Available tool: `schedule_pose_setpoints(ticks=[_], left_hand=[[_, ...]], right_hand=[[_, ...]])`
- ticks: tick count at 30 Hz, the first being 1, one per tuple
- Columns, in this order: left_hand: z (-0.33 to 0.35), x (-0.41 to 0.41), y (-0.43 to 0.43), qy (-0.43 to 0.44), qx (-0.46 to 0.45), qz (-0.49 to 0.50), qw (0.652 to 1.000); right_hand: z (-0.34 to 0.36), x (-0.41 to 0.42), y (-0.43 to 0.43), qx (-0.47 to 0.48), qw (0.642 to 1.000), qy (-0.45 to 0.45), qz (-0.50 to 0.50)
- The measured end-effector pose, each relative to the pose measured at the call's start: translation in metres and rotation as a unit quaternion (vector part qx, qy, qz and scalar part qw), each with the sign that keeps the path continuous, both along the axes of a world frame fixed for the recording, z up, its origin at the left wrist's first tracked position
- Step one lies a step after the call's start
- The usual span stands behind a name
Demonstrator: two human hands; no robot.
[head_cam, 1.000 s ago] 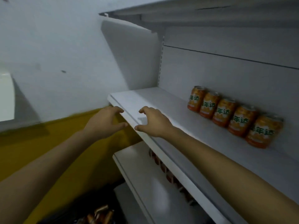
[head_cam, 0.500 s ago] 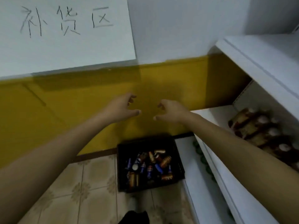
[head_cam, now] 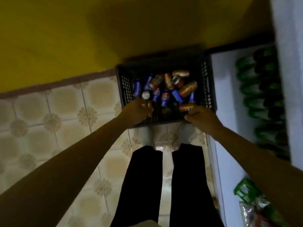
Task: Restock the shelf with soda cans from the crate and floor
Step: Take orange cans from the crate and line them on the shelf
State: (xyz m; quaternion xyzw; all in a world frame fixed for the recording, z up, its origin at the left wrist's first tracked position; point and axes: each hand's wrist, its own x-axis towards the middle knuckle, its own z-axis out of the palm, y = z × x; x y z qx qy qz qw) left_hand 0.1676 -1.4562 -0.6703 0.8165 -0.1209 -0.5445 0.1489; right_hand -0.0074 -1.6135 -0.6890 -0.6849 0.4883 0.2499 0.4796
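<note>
Half a second ago both hands hung spread above the crate (head_cam: 207, 89); now they have dropped to its near rim — the left hand (head_cam: 139, 111) beside a silver-topped can (head_cam: 146, 95), the right hand (head_cam: 202, 117) by an orange can (head_cam: 187, 106) at the crate's near-right corner. Fingers (head_cam: 149, 110) look curled, but blur hides whether they grip anything. The soda cans (head_cam: 164, 97) lie jumbled inside the crate — a fresh pick-up is likely starting.

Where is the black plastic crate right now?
Head view, upper centre: the black plastic crate sits on the tiled floor against the yellow wall, left of the white shelf.
</note>
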Motion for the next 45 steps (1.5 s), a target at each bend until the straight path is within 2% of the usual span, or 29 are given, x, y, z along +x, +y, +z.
schedule_pose_setpoints(ticks=[4,8,12,18,22,28,32,35,38,42,45], left_hand=[[-0.122,-0.017,0.02,0.026,0.063,0.055,0.996],[-0.208,-0.02,0.037,0.042,0.079,0.077,0.993],[-0.268,-0.009,0.046,-0.014,0.086,0.096,0.992],[-0.349,0.007,0.047,-0.026,0.116,0.126,0.985],[-0.391,0.01,0.043,-0.041,0.147,0.089,0.984],[-0.417,-0.001,0.053,-0.091,0.138,0.024,0.986],[-0.397,0.0,0.054,-0.086,0.118,0.059,0.988],[-0.348,0.004,0.048,-0.113,0.116,-0.022,0.987],[-0.276,0.001,0.038,-0.152,0.081,-0.101,0.98],[-0.147,-0.024,0.017,-0.195,0.029,-0.16,0.967],[-0.043,-0.054,0.008,-0.288,-0.027,-0.231,0.929]], right_hand=[[-0.137,0.004,0.006,0.024,0.998,0.007,-0.051],[-0.216,0.026,0.016,0.048,0.998,0.014,-0.037],[-0.262,0.052,0.034,0.072,0.997,0.034,0.003],[-0.322,0.089,0.078,0.114,0.993,0.017,0.022],[-0.37,0.112,0.098,0.141,0.989,0.03,0.041],[-0.401,0.127,0.118,0.235,0.968,0.017,-0.082],[-0.371,0.115,0.113,0.278,0.956,0.007,-0.097],[-0.324,0.099,0.104,0.259,0.962,-0.013,-0.088],[-0.258,0.084,0.094,0.245,0.956,0.01,-0.162],[-0.142,0.064,0.076,0.307,0.886,-0.001,-0.348],[-0.052,0.045,0.069,0.327,0.85,-0.02,-0.413]])
